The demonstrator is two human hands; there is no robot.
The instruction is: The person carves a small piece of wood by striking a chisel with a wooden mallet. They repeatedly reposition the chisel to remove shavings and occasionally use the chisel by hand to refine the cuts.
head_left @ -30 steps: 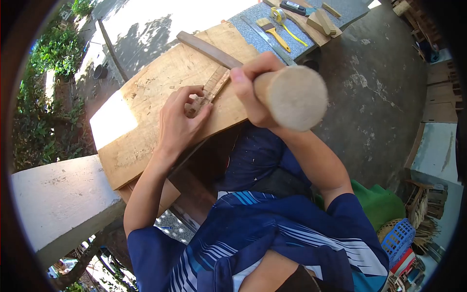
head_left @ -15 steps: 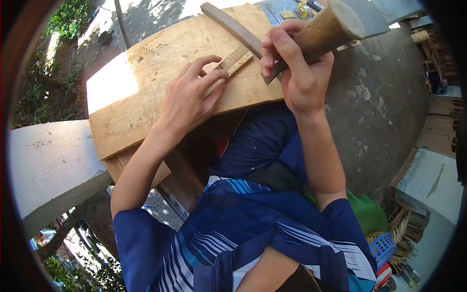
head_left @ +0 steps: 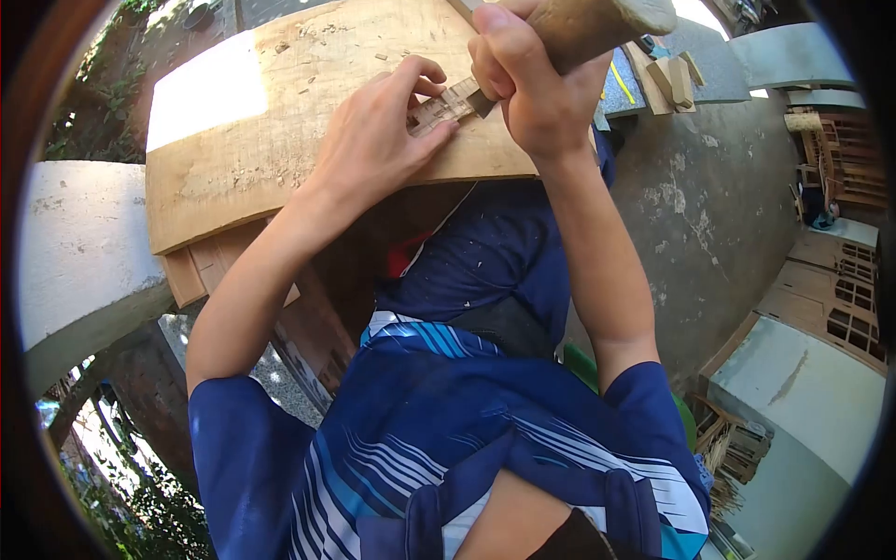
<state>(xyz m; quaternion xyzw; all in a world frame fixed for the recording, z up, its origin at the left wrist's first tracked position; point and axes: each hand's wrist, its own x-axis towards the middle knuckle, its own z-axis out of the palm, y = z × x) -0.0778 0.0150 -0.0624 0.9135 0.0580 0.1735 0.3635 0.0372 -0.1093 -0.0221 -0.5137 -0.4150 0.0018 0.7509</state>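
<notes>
A small notched wood strip lies on the pale plywood board. My left hand pinches the strip between thumb and fingers. My right hand is closed round the thick wooden handle of a tool. The tool's dark flat blade comes out below my fist and meets the right end of the strip. Part of another wooden bar shows behind my right fingers. Wood chips are scattered over the board.
At the upper right, wood blocks and a yellow strip lie on a grey surface. A white concrete ledge stands at the left. Wooden frames are at the far right.
The blade has come down from above the board onto the strip's right end. My left fingers have closed further on the strip. The whole view has shifted, so the board sits higher.
</notes>
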